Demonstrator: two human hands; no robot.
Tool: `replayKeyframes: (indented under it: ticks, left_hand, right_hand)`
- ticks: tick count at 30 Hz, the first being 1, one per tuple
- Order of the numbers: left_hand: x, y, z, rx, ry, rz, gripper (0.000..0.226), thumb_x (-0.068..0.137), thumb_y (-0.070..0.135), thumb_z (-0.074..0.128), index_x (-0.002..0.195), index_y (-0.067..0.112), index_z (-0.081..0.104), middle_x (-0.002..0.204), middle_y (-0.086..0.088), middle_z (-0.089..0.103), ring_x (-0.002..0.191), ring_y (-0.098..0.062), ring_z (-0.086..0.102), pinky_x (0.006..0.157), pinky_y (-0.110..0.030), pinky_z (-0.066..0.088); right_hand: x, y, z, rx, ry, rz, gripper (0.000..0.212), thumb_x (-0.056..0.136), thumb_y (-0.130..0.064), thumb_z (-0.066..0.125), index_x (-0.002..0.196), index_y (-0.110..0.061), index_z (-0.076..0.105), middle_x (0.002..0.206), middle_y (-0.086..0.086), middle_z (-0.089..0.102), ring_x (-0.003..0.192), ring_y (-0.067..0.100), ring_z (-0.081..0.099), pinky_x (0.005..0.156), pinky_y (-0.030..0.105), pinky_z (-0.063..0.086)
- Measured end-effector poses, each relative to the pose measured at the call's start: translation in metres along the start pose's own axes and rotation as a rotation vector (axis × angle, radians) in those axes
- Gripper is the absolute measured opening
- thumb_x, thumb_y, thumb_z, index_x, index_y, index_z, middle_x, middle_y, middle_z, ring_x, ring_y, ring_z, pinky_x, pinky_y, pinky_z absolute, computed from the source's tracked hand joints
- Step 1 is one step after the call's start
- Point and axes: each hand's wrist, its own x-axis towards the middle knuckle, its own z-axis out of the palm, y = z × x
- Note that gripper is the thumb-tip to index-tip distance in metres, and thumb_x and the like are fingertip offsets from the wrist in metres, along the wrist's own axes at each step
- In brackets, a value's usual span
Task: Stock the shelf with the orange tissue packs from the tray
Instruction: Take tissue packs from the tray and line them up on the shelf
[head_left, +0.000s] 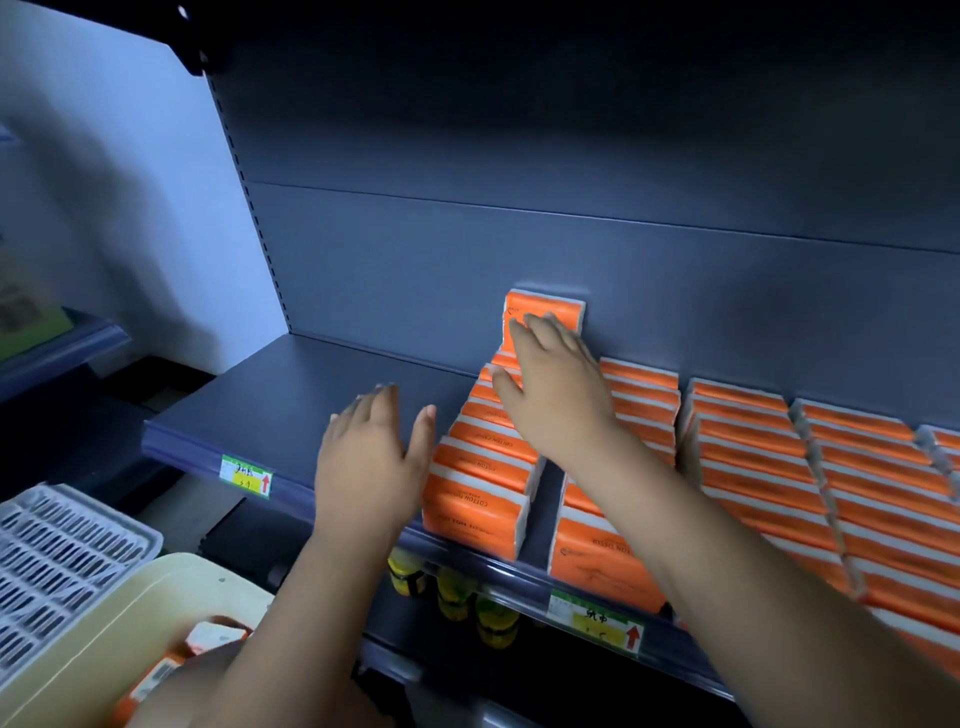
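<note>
On the shelf, right hand touches one upright tissue pack

We stretch both bare arms forward. Our left hand is flat, palm down, fingers straight and close together, thumb spread out to the right. Our right hand reaches farther ahead and higher, also palm down, fingers extended and slightly fanned, the arm slanting in from lower right.
</note>
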Motion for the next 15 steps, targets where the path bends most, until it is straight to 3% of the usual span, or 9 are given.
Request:
replayKeyframes:
  ticks: [7, 12, 15]
  left_hand:
    - [-0.051, -0.036, -0.063, 0.210, 0.179, -0.007, 0.064, 0.100, 0.057, 0.036, 0.136, 0.009, 0.059, 0.142, -0.013, 0.062, 0.137, -0.037, 0.052, 0.115, -0.056, 0.037]
    - [-0.116, -0.101, -0.115, 0.300, 0.257, -0.203, 0.071, 0.096, 0.057, 0.033, 0.140, 0.006, 0.055, 0.147, -0.014, 0.058, 0.139, -0.038, 0.049, 0.116, -0.055, 0.036]
    - [-0.165, -0.146, -0.129, 0.368, 0.242, -0.355, 0.071, 0.100, 0.058, 0.032, 0.142, 0.006, 0.054, 0.145, -0.014, 0.059, 0.139, -0.038, 0.048, 0.117, -0.054, 0.035]
  right_hand:
    - [-0.053, -0.092, -0.023, 0.193, -0.129, -0.200, 0.066, 0.105, -0.050, 0.044, 0.160, -0.014, 0.033, 0.167, 0.004, 0.030, 0.155, 0.023, 0.023, 0.125, 0.037, 0.020]
    - [-0.100, -0.193, -0.010, 0.288, -0.187, -0.467, 0.064, 0.105, -0.051, 0.044, 0.155, -0.012, 0.041, 0.163, 0.008, 0.037, 0.153, 0.027, 0.028, 0.123, 0.041, 0.025]
    - [-0.125, -0.245, 0.018, 0.349, -0.256, -0.521, 0.058, 0.103, -0.049, 0.048, 0.146, -0.009, 0.049, 0.153, 0.009, 0.047, 0.146, 0.030, 0.037, 0.118, 0.043, 0.032]
